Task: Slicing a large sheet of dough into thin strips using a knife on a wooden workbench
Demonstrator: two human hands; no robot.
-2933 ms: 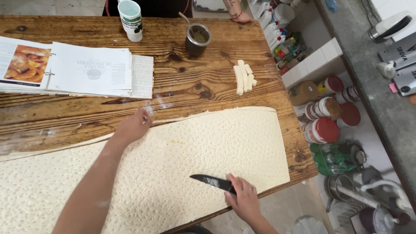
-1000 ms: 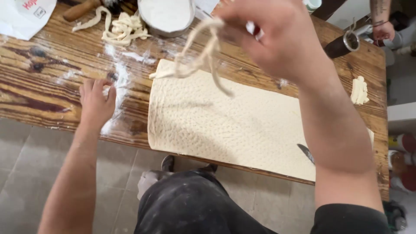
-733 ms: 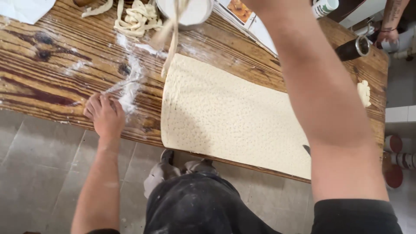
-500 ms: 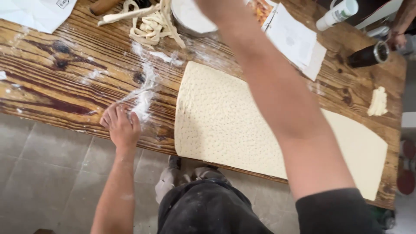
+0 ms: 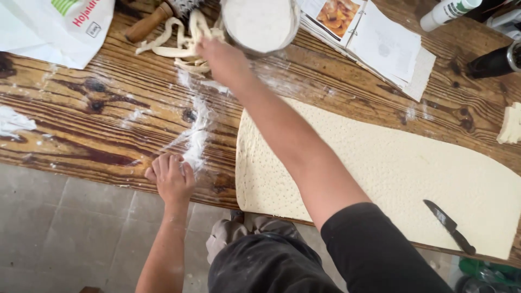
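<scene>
Right hand: my right hand reached far across the table and lay on the pile of dough strips, fingers curled down into the strips; whether they actually pinched one I could not tell.
Left hand: my left hand rested at the near edge of the table, fingers bent and closed loosely on the wood, gripping nothing that I could see.
Dough strips: they lay in a loose tangle at the far side of the table, just beside the bowl of flour and touching the wooden rolling pin handle.
Flour: a white streak of flour ran from the strips down towards my left hand, which touched its near end; another smear sat at the left edge.
Dough sheet: the large dimpled dough sheet covered the right part of the table, its near edge along the table edge, my right arm crossing above its left corner.
Knife: a dark knife lay on the sheet near its right end, well apart from both hands.
Other things: an open cookbook lay beyond the sheet, a white paper bag at the far left, a dark cup and a small stack of cut dough pieces at the right.
</scene>
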